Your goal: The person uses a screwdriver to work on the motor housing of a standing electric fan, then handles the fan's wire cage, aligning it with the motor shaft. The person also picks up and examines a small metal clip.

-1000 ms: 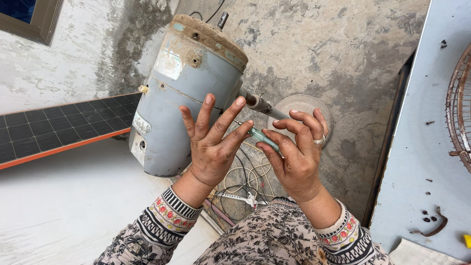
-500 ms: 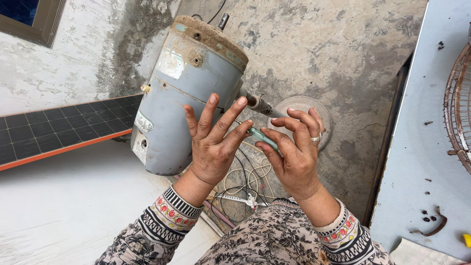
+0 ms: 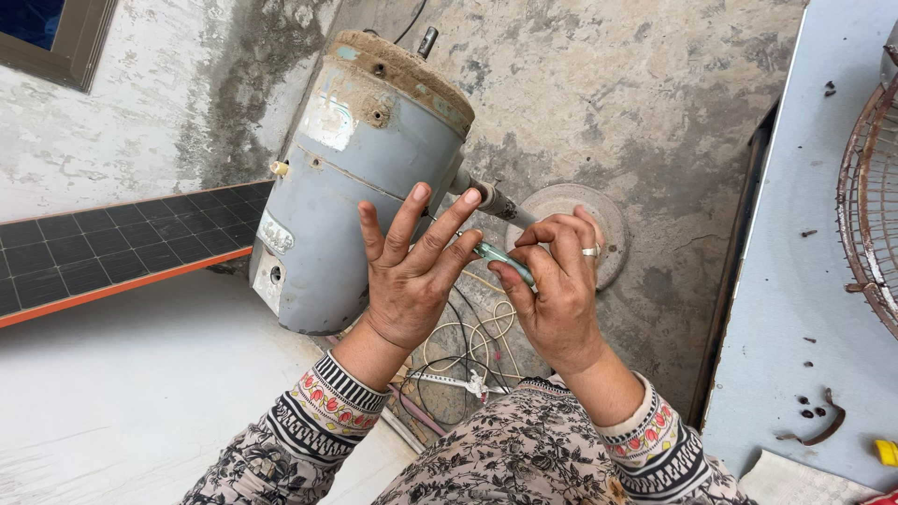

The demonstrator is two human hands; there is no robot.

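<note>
Beside the grey motor (image 3: pixel 360 187), left hand (image 3: pixel 412 271) fingers splayed, right hand (image 3: pixel 557 290) pinching teal tool (image 3: pixel 500 259)

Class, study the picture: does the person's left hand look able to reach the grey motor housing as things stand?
Probably yes. The left hand is spread open right in front of the grey motor housing, holding nothing visible, with nothing between them. The right hand pinches a small teal tool off to the side.

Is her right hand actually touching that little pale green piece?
Touching. The head view shows the right hand pinching the small pale green piece between thumb and fingertips, with no gap visible.
</note>
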